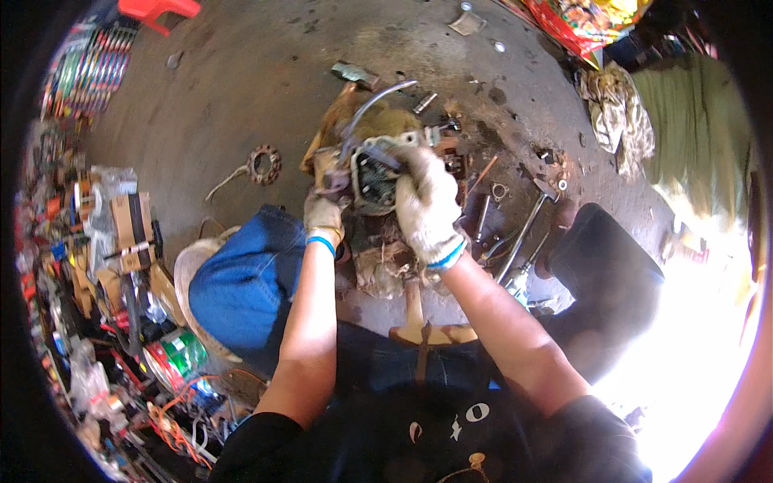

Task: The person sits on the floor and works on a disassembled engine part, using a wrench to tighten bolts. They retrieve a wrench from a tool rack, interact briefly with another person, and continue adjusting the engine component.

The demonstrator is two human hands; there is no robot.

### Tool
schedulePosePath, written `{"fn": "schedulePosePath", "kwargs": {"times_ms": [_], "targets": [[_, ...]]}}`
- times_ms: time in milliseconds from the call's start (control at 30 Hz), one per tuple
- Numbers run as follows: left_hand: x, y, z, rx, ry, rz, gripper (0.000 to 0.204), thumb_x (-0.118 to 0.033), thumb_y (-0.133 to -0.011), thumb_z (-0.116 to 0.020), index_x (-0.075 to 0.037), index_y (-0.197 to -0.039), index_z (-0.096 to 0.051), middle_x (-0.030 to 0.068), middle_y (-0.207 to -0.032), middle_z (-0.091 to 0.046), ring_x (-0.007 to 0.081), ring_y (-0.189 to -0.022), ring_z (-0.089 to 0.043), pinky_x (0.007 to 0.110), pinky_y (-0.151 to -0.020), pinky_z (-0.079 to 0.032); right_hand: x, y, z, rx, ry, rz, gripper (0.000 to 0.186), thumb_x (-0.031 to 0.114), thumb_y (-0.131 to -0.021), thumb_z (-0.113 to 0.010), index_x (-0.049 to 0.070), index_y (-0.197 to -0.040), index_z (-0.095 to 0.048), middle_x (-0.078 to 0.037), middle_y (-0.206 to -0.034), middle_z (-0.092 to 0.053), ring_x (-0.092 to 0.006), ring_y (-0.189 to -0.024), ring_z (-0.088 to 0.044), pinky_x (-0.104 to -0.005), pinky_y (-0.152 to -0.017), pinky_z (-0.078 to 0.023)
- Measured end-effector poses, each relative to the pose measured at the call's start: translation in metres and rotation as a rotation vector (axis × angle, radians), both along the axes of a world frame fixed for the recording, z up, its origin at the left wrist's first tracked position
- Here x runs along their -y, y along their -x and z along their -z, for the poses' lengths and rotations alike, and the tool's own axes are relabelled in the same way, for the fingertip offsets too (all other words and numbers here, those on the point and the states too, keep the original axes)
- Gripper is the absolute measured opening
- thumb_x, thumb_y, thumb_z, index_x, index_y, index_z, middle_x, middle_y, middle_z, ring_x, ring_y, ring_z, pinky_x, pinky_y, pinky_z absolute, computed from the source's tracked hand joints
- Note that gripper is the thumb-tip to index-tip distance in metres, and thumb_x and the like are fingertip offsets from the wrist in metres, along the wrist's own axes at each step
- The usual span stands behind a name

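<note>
A dirty engine housing (372,190) with an open top and dark inner parts lies in front of me. My gloved left hand (324,213) grips a part at its left side. My gloved right hand (423,193) is closed at the housing's upper right, blurred; what is in its fingers is hidden. A curved grey hose (374,101) rises from the housing. A brown rag (338,121) lies behind it, with a hammer head (354,76) beyond.
A ring-shaped part (264,165) lies left; a long-handled wrench (525,233), other tools and small parts lie right. Piled boxes and clutter (133,233) line the left. A green cloth (676,145) and a red stool (157,12) stand at the edges.
</note>
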State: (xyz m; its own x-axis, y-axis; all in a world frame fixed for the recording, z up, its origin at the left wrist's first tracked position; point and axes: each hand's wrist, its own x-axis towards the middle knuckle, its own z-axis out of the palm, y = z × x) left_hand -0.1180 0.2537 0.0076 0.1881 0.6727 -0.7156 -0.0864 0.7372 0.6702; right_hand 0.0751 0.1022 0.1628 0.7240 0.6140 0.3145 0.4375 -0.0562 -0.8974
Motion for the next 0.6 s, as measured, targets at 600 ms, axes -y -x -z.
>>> {"fn": "schedulePosePath", "kwargs": {"times_ms": [600], "targets": [[0.026, -0.061, -0.168, -0.338, -1.43, 0.843, 0.027, -0.025, -0.098, -0.063, -0.008, -0.117, -0.072, 0.0117, -0.116, -0.073, 0.0312, -0.124, -0.062, 0.039, -0.113, -0.041, 0.053, 0.051, -0.009, -0.312, 0.084, 0.013, 0.041, -0.004, -0.091, -0.055, -0.001, -0.131, -0.059, -0.012, -0.119, -0.069, -0.019, -0.108, -0.064, -0.0324, -0.097, -0.049]]}}
